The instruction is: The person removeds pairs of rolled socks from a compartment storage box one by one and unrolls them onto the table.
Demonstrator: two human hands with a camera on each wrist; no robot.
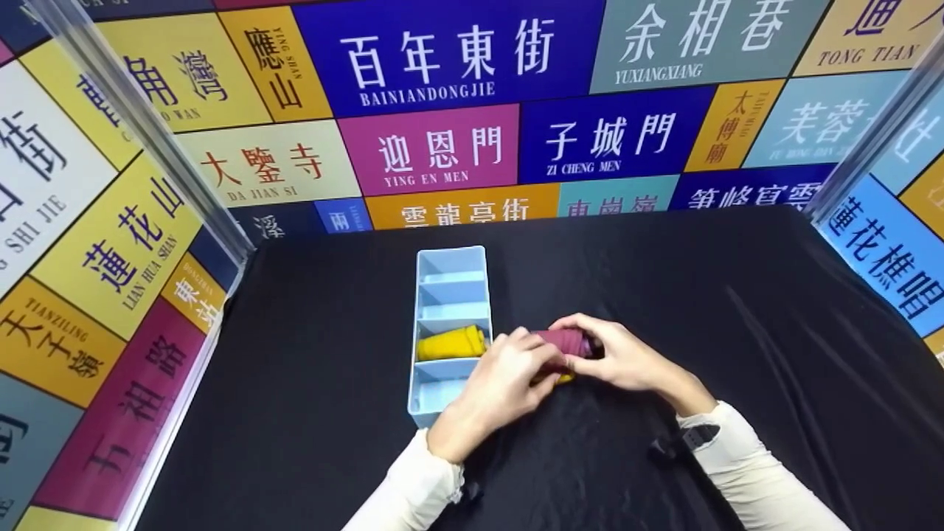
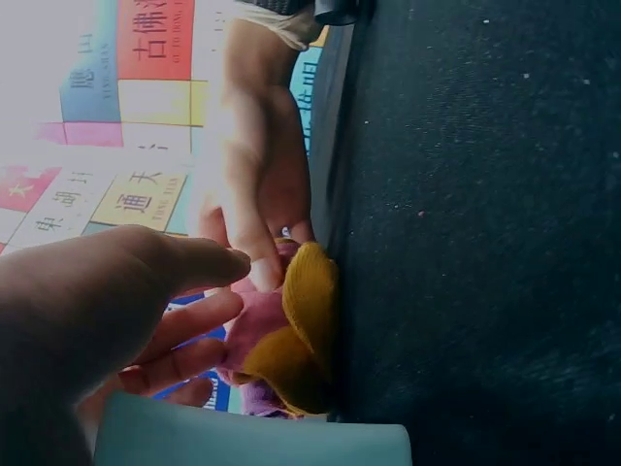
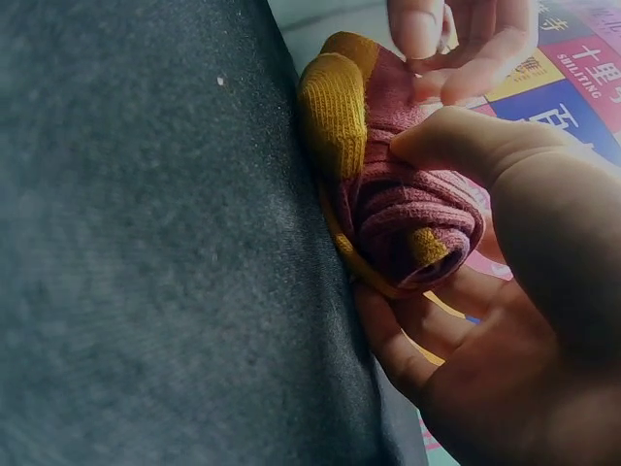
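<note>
A rolled sock (image 1: pixel 566 344), maroon with yellow cuff and toe, lies on the black cloth just right of a light blue divided box (image 1: pixel 430 402). My right hand (image 1: pixel 590 354) cups the roll, thumb on top and fingers beneath, as the right wrist view shows on the sock (image 3: pixel 408 214). My left hand (image 1: pixel 535 361) pinches the roll's other end. In the left wrist view its fingers (image 2: pixel 194 316) reach onto the sock (image 2: pixel 291 330). A yellow rolled sock (image 1: pixel 451 344) fills the box's third compartment from the back.
The box's other compartments look bare. Black cloth (image 1: pixel 737 332) covers the table, with room to the right and front. Colourful sign panels wall the back and both sides, with metal posts (image 1: pixel 147 125) at the corners.
</note>
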